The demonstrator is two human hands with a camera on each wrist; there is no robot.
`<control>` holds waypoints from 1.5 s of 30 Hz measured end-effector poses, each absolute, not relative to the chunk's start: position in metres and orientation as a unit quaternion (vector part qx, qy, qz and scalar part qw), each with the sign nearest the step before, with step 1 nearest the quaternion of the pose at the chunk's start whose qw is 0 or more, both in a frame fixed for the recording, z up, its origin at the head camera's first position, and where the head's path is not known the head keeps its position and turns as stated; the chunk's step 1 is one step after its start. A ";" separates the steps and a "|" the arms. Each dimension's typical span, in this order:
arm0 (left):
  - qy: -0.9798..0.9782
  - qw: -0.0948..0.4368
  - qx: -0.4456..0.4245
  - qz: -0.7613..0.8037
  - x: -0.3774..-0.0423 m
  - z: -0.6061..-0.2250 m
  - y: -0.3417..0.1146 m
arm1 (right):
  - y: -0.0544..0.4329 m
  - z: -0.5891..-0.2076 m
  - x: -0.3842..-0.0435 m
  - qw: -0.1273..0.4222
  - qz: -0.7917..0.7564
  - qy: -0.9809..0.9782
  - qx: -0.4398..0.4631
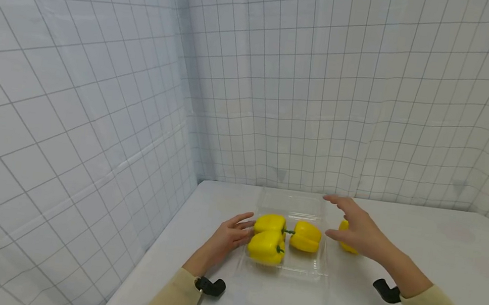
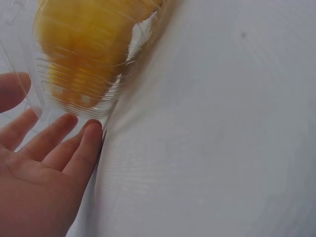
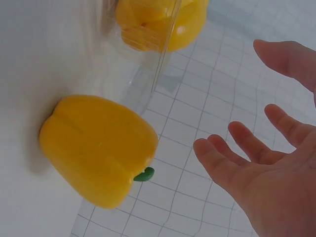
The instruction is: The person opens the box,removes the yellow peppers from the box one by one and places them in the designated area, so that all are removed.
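Observation:
A clear plastic clamshell box lies on the table with its lid folded back toward the far wall. Inside sit three yellow bell peppers, two stacked front to back on the left and one pepper on the right, with green stems toward the middle. My left hand is at the box's left side, fingers extended with fingertips right at the ribbed wall in the left wrist view. My right hand hovers with spread fingers, holding nothing. Beside it, another yellow bell pepper lies on the table, right of the box.
The white table meets a grid-patterned curtain at the back, and another curtain side hangs along the left. Black wrist mounts sit on both forearms.

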State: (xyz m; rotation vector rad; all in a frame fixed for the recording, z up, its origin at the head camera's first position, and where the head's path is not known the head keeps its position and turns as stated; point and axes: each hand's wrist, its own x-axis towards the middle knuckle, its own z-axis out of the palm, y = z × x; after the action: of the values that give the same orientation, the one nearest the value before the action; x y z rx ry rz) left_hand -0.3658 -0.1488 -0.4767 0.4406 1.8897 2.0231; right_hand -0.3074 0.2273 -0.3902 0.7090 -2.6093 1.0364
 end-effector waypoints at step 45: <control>0.671 0.169 0.156 0.705 -0.362 -0.476 -0.149 | 0.174 -0.442 -0.327 0.109 0.173 -0.944 0.259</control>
State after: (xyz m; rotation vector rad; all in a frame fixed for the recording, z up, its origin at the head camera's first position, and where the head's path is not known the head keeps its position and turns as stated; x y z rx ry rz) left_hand -0.3625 -0.1490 -0.4758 0.4443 1.9068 2.0047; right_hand -0.3265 0.1744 -0.4420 0.7622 -2.7750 0.5091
